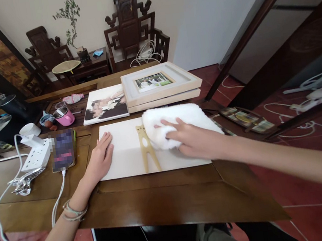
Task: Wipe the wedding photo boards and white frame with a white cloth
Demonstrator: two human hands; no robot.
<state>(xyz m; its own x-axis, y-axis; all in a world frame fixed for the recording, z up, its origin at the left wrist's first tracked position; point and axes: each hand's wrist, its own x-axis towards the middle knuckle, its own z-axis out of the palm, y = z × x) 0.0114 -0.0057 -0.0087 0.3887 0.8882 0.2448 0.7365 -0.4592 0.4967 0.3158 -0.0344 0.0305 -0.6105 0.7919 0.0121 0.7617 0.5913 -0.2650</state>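
Observation:
My left hand (103,156) lies flat on the left end of a white board (124,157), fingers stretched out and holding nothing. On the board's right half is a white fluffy cloth (184,113). My right hand (192,138) presses down on this cloth, its fingers bent into the pile around a bunched part. Between my hands, a flat beige cat-shaped piece (143,145) with two long legs and an oval hole or white patch rests on the board. Its upper right edge touches or nearly touches the cloth.
Behind the board lie a photo print (105,104) and stacked light wooden frames (162,84). At left are a power strip (37,155), a charging phone (63,150), loose white cables and a pink mug (63,116). The table's front edge (162,216) runs close to me.

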